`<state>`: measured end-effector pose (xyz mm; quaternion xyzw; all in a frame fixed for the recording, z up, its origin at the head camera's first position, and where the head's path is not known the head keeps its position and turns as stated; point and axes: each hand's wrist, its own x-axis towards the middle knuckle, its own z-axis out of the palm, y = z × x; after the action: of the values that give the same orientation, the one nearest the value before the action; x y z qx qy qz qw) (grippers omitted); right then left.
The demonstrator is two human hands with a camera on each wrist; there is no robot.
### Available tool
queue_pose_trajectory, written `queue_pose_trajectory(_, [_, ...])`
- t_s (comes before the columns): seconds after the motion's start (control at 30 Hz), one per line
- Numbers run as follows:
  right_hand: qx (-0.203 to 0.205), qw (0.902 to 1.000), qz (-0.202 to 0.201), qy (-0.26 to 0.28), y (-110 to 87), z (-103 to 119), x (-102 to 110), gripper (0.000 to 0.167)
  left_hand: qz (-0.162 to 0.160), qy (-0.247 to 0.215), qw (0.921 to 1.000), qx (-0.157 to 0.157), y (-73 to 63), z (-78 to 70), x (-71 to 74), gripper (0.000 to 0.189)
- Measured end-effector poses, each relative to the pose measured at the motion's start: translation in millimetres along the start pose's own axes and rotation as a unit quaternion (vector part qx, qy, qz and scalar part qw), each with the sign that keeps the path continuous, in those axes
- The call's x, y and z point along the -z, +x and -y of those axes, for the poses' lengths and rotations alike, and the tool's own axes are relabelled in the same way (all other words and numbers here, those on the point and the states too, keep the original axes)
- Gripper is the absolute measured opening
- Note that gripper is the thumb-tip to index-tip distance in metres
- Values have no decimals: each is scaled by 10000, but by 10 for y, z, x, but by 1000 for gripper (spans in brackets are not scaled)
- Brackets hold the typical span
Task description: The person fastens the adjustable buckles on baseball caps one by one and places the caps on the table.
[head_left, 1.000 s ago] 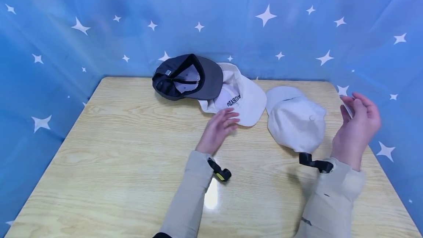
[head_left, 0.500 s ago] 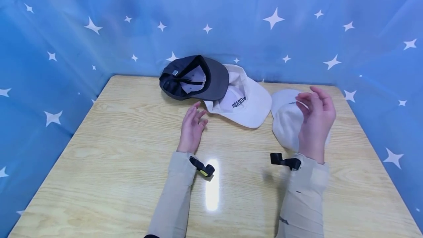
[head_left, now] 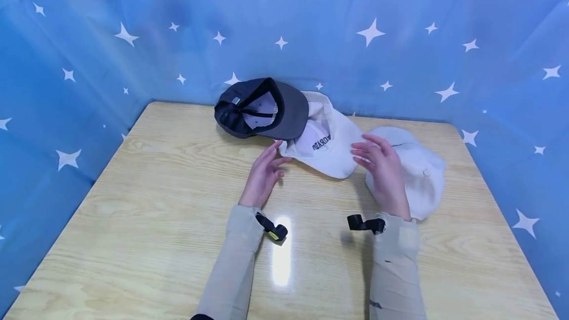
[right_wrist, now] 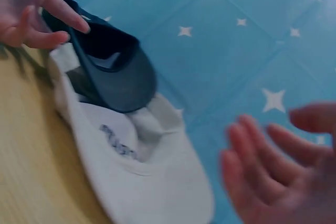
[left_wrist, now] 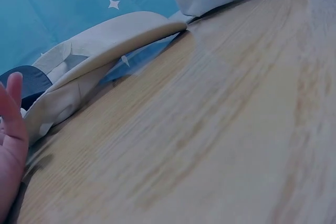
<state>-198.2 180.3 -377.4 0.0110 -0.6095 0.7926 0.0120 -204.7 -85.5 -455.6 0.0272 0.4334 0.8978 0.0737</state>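
Note:
Upside down on the table lies a white baseball cap (head_left: 342, 147) with dark lettering inside. A dark navy cap (head_left: 291, 107), also turned up, rests partly on it. My left hand (head_left: 261, 174) is at the white cap's near left edge, fingers loosely spread and holding nothing. Over the white cap's brim on the right is my right hand (head_left: 384, 174), its fingers relaxed and apart from each other; the right wrist view shows its palm (right_wrist: 283, 182) bare. Behind that hand a second white cap (head_left: 422, 174) sits crown up, partly covered by it.
The light wood table (head_left: 155, 211) ends at a blue curtain with white stars (head_left: 186, 4) behind the caps and along both sides. A black wrist camera (head_left: 275, 231) sticks out from each sleeve, low over the tabletop.
My right hand has come left from the table's right side, past the crown-up cap, to the white cap's brim. My left hand has shifted left along the caps. The thin object in the right fingers is gone.

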Motion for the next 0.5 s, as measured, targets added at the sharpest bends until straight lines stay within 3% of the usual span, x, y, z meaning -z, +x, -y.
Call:
queue_pose_trajectory(0.1, [-589,9939,819,-437,29,-127,-55,40,93,205,9995,224,-4,3,-9,47])
queue_pose_trajectory(0.27, [-1485,9702,1772,-720,43,-318,-154,50,87,562,9968,556,-4,20,-6,51])
queue_pose_trajectory(0.37, [-1770,9629,1893,-753,64,-379,-179,58,86,736,9962,446,18,25,-25,60])
queue_pose_trajectory(0.5, [-1723,9657,1412,-1330,87,-420,-158,59,-108,866,9955,378,22,32,-38,66])
